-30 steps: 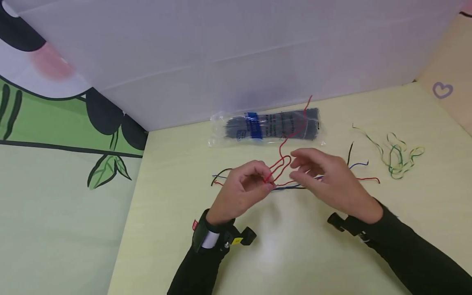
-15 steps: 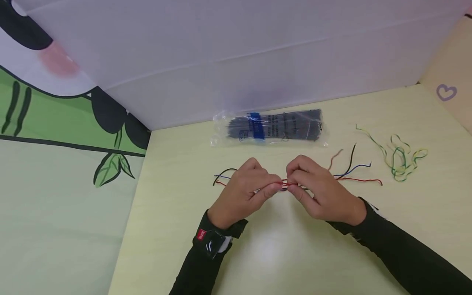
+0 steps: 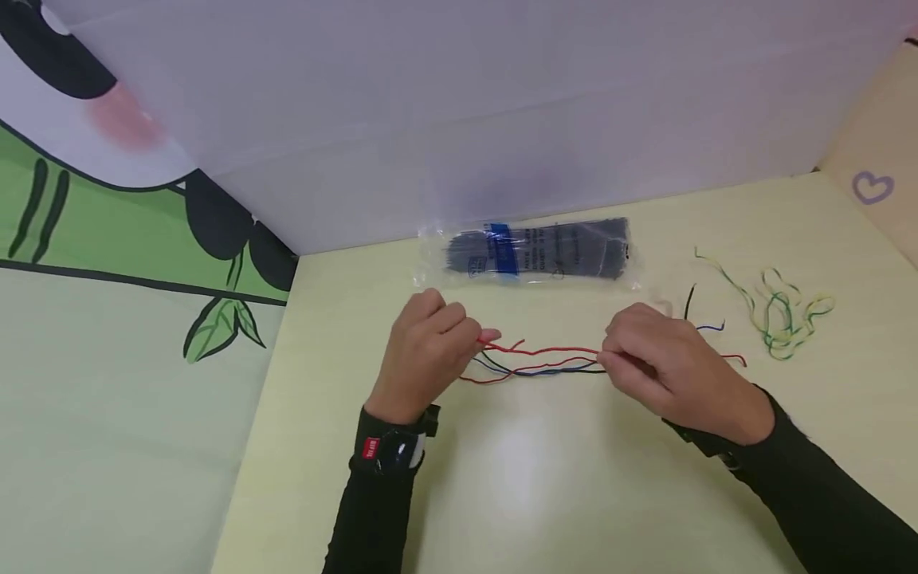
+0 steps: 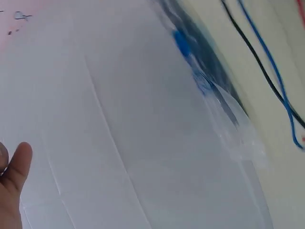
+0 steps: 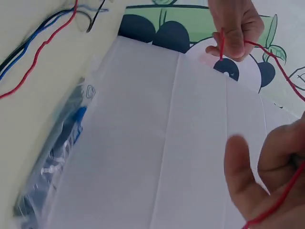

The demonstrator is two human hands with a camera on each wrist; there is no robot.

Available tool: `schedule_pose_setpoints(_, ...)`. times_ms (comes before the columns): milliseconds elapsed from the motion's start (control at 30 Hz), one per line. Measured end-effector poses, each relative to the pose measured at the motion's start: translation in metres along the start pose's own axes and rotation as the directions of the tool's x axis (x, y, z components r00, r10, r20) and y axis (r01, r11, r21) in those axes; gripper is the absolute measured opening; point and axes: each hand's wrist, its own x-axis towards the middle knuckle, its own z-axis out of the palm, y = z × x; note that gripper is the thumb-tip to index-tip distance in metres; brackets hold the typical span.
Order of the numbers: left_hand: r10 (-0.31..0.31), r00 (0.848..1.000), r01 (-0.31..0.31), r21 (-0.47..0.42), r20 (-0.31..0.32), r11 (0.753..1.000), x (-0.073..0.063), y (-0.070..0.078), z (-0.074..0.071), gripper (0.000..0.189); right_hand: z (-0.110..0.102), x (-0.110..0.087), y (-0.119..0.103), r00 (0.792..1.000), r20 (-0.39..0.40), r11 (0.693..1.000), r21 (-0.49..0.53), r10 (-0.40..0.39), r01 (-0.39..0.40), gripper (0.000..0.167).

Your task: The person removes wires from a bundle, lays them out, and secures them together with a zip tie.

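Observation:
A red wire (image 3: pixel 548 349) runs nearly straight between my two hands above the table. My left hand (image 3: pixel 430 355) pinches it near one end, and a short red tail sticks out beside its fingers. In the right wrist view, that left hand (image 5: pixel 236 28) has the wire between thumb and fingertip. My right hand (image 3: pixel 667 371) grips the other part with curled fingers; the red wire crosses its palm in the right wrist view. Below lie a blue wire (image 5: pixel 35 34), a black wire (image 4: pixel 257 57) and another red wire (image 5: pixel 40 50), their ends partly hidden by my hands.
A clear plastic bag (image 3: pixel 545 249) of thin dark strips with a blue band lies against the pale back wall (image 3: pixel 466 119). A tangled green and yellow ribbon (image 3: pixel 782 319) rests on the table (image 3: pixel 516 494) at the right. A side wall (image 3: pixel 882 135) borders the right.
My hands have come together at the looped red wire, then moved apart, left hand leftward and right hand rightward. The wire's loops have been drawn out to a nearly straight line.

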Motion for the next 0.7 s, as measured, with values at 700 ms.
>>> schedule_pose_setpoints(700, -0.447, 0.828, 0.534, -0.721, 0.339, 0.441, -0.026, -0.003, 0.007, 0.013, -0.014, -0.025, 0.052, 0.971, 0.064, 0.847, -0.505, 0.230, -0.167, 0.045)
